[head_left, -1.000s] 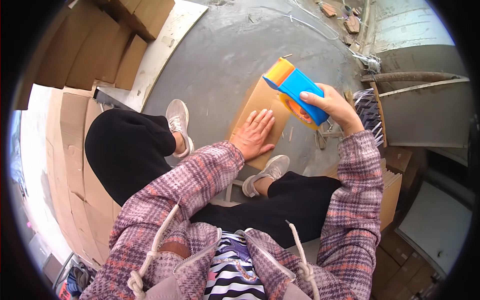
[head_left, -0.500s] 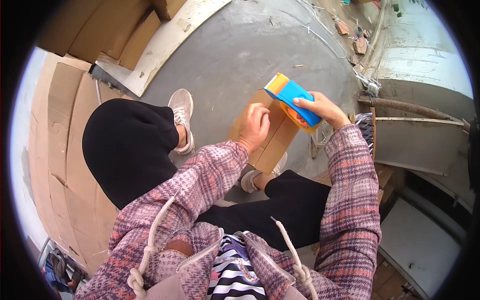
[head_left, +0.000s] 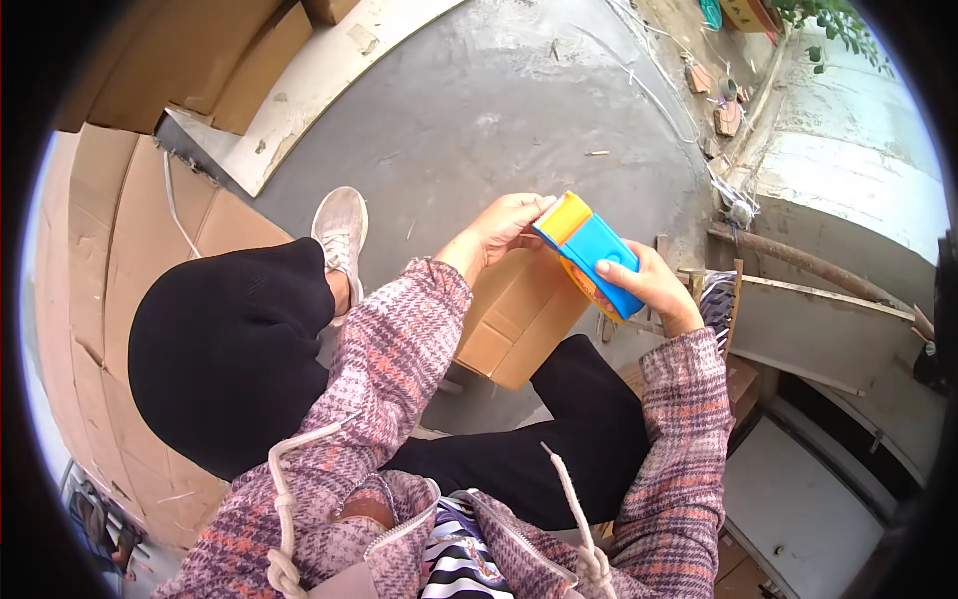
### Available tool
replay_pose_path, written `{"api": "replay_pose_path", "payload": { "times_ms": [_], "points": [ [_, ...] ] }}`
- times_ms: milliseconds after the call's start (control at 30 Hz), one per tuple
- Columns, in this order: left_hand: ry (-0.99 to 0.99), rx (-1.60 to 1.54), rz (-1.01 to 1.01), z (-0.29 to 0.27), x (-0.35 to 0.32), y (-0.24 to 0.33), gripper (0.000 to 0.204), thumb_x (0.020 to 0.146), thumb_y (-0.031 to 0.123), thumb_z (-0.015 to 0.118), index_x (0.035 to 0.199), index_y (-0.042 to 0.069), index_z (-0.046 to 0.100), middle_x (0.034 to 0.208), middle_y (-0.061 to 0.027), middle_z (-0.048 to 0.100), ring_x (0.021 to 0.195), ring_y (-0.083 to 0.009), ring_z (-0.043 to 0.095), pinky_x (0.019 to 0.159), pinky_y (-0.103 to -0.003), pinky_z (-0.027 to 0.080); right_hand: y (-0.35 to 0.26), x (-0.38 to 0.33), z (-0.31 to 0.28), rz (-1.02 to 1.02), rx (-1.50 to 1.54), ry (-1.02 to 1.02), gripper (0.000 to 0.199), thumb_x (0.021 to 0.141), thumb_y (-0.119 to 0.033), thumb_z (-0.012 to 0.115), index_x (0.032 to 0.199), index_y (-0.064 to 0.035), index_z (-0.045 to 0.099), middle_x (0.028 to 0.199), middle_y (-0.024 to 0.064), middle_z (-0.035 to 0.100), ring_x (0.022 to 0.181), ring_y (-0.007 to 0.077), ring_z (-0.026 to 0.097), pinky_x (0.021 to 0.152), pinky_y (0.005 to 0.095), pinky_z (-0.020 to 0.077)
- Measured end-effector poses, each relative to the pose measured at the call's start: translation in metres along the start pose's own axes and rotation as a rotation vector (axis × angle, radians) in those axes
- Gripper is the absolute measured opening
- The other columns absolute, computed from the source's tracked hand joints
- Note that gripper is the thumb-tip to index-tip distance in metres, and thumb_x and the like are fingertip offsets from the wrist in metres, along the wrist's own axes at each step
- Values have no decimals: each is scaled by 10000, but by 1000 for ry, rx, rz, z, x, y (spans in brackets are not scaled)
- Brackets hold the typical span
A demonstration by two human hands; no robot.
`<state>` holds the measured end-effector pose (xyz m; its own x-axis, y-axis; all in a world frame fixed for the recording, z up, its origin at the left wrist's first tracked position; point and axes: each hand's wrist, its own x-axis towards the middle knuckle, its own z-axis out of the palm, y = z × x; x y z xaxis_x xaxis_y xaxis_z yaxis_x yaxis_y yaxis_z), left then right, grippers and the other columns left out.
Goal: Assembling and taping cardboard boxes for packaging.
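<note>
Head; right grip [head_left: 654,288] wraps tape dispenser [head_left: 604,258]; left grip [head_left: 499,228] unclear, shifted from box [head_left: 519,314] to dispenser's front

Everything's lit pretty evenly by soft, daylight-looking light, and a pale sheen is picked up by the floor [head_left: 469,130]. The wall [head_left: 848,170] at upper right is a bit washed out, and the far left rim is blown almost white. Detail is mostly swallowed in the black trousers [head_left: 225,349], and the lower right is left kinda dim. The dispenser [head_left: 589,250] is rendered fairly crisp, but the board [head_left: 334,75] is bent by the fisheye and the corners are lost to black.
</note>
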<state>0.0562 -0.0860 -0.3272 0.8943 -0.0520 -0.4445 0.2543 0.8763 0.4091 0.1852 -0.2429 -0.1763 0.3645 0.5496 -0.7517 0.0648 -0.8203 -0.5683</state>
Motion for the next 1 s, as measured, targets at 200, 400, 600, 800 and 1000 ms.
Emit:
{"api": "replay_pose_path", "payload": {
  "times_ms": [200,400,600,800,1000],
  "points": [
    [-19,63,-21,4,4,4,253,931,366,554,927,121,616,813,47,594,692,-35,546,608,-201,469,-6,-3,-2,75,58,-16,606,764,-449,712,1091,41,571,883,58,619,769,103,577,685,253,481],
    [31,98,117,-5,10,-9,223,936,335,558,861,130,607,746,64,563,630,-19,502,554,-176,413,-27,1,3,154,117,-74,562,793,-435,698,1058,40,556,800,67,627,655,111,614,590,241,509],
    [210,149,254,3,8,-21,214,929,269,581,799,99,578,674,67,515,582,-14,448,515,-180,363,-27,4,-1,138,53,-86,502,821,-422,679,971,38,542,719,83,623,587,128,621,531,243,511],
    [422,158,304,-21,12,-44,206,918,231,590,789,73,567,641,61,482,557,-22,413,485,-196,340,-27,2,-4,244,19,-151,509,813,-419,690,975,41,545,717,79,617,569,129,611,510,249,505],
    [463,207,247,-28,16,-57,193,907,229,597,806,64,588,633,49,492,558,-30,419,499,-198,350,-18,-8,-3,222,43,-112,545,814,-409,691,1056,48,520,746,69,610,594,123,611,532,247,508]
  ]
}}
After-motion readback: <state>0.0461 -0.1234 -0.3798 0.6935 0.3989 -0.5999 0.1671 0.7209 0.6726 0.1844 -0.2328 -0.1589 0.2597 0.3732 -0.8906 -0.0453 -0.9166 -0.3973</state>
